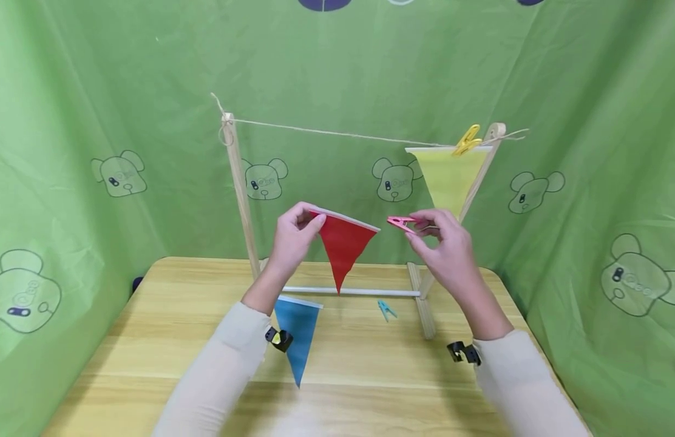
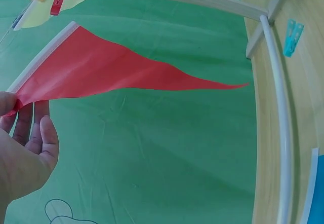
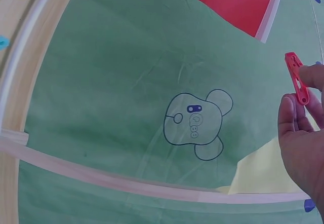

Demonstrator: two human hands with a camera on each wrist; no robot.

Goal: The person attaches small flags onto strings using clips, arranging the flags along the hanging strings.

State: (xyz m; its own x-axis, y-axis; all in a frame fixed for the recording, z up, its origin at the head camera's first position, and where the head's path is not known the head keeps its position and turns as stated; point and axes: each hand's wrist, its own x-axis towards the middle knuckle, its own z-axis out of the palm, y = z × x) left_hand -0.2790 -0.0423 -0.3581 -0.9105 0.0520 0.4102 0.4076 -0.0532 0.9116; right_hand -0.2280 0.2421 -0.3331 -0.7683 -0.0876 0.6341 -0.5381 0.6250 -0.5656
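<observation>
My left hand pinches the red pennant by the left end of its white top edge, and the tip hangs down over the table. To its right, my right hand holds a red-pink clothespin between thumb and fingers, its jaws pointing toward the pennant's free corner with a gap between. Above both hands, a twine line runs between two wooden posts. At its right end a yellow clothespin fastens a yellow pennant. The right wrist view shows the clothespin in my fingers.
On the wooden table a blue pennant lies partly behind my left wrist. A teal clothespin lies near the stand's white crossbar. The left post rises behind my left hand. Green curtains surround the table.
</observation>
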